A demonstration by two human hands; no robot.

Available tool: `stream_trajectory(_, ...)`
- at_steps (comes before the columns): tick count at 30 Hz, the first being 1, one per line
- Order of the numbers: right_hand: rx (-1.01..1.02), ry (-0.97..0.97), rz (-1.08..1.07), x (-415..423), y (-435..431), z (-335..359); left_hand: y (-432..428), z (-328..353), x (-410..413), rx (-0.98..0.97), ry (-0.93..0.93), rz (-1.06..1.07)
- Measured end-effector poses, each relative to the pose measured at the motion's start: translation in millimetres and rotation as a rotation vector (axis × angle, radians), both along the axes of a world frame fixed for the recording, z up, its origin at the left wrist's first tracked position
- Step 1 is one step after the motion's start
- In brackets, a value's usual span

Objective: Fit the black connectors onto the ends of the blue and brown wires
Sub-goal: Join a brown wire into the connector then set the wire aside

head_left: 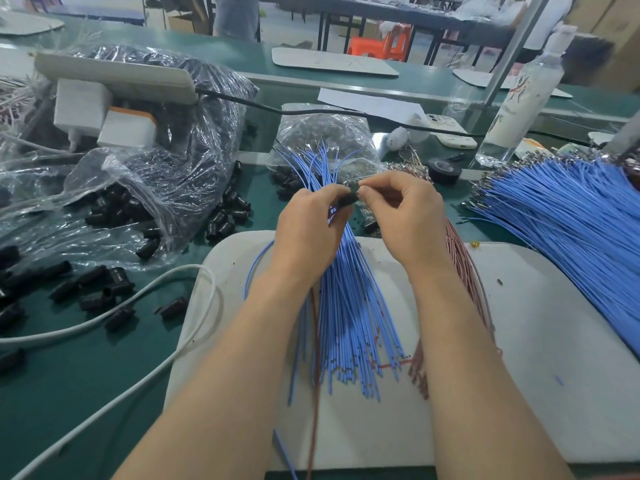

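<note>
Head view: left hand grip clamped on a black connector, thumb and fingers curled round it. Same hand also holds a bundle of blue wires that fans down over the white board. Right hand grip pinches the connector's right end; can't tell if a wire end sits between the fingertips. Brown wires lie on the board under the right forearm. Big blue wire pile at far right, partly on the board. Loose connectors scattered on the green desk to the left, more inside clear plastic bags. White cable loops across the desk. Black tape roll, phone and clear bottle sit behind the hands.
</note>
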State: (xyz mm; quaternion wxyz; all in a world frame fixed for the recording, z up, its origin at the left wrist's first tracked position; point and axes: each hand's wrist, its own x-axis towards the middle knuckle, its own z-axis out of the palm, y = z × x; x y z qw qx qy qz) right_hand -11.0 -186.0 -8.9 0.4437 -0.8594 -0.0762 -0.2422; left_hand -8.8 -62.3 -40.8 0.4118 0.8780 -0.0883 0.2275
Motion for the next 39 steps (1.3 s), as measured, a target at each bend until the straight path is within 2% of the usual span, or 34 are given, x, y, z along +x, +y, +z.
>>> stream_trajectory(10, 0.035, 0.113, 0.011, 5, -10, -3, 0, 2, 0, 0.028, -0.004, -0.044)
stream_trajectory(18, 0.153, 0.177, 0.040, 7, -10, -8, -1, 4, 0, 0.025, 0.028, -0.056)
stream_trajectory(22, 0.065, 0.220, 0.062, 9, -5, -12, -3, 1, 1, 0.007, 0.072, -0.081)
stream_trajectory(25, 0.015, 0.169, 0.006, 10, -7, -13, -3, 0, 2, 0.007, 0.088, -0.047)
stream_trajectory(29, 0.120, 0.128, -0.067, 8, -10, -12, 1, 1, 3, -0.074, 0.088, 0.021)
stream_trajectory(33, 0.036, 0.154, 0.004, 7, -3, -11, 0, 4, 0, -0.188, 0.055, 0.001)
stream_trajectory(39, 0.057, 0.160, 0.045, 2, 10, -7, -3, 4, -2, -0.229, 0.041, -0.040)
